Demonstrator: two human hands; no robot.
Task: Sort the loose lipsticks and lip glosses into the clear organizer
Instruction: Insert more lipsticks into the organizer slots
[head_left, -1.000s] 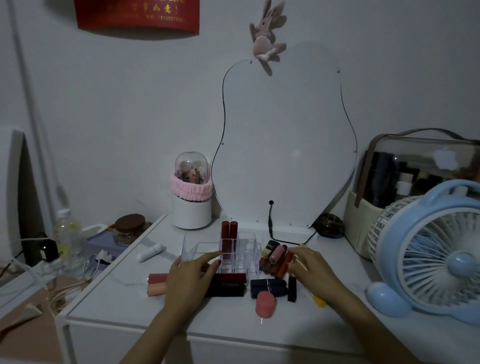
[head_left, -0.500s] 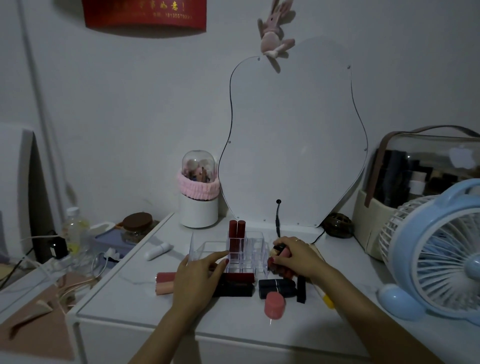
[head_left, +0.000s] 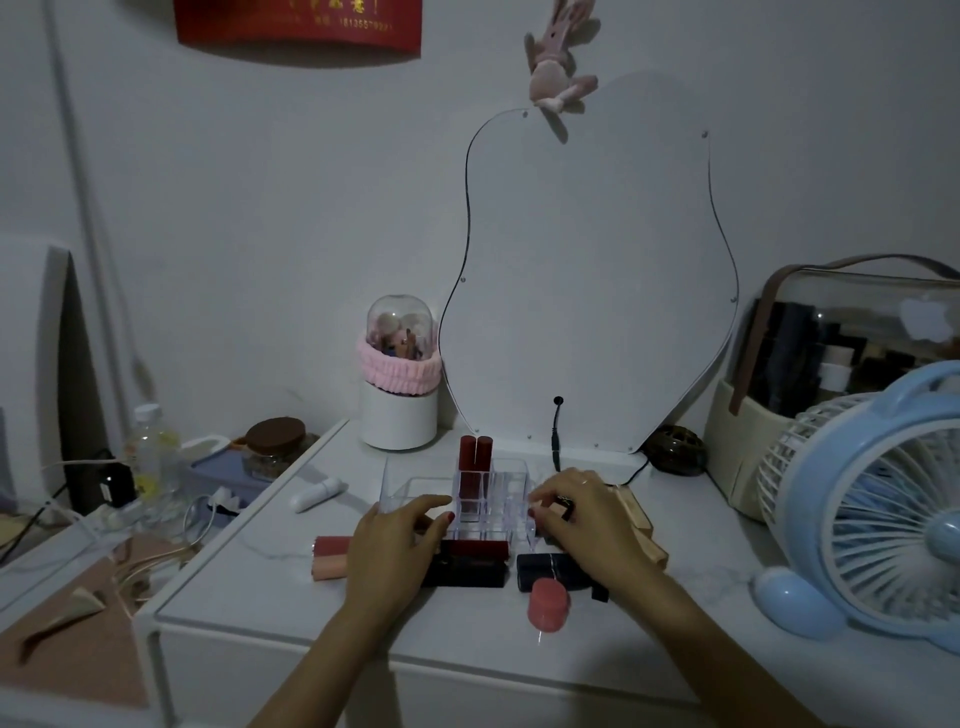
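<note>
At the middle of the bench (head_left: 270, 597), a little back from its front edge, stands the clear organizer (head_left: 485, 499), with two red lipsticks (head_left: 475, 453) upright in a rear cell and most of the other cells looking empty. The left hand (head_left: 397, 545) lies flat against the organizer's left front, fingers (head_left: 434, 503) spread and loosely extended over its low tray, gripping nothing that shows; it seems to be steadying the box. The right hand (head_left: 584, 519) is curled at the organizer's right front corner, its fingers closed round a small dark tube (head_left: 563, 506) held just beside the cells; how much of the tube is enclosed cannot be told. The step in hand looks like placing this piece. Loose ones remain along the front of the organizer: a dark red stick (head_left: 475, 548) and a black stick (head_left: 462, 571) under the left hand, a black tube (head_left: 550, 569) under the right wrist, a pink cap-shaped piece (head_left: 548, 610) nearest the front edge, and a pink pair (head_left: 330, 557) towards the left edge. The next move calls for turning the held tube upright, lining it over an empty cell on the right side, and lowering it in without knocking the thin walls, while the left hand holds the light box in place.
</note>
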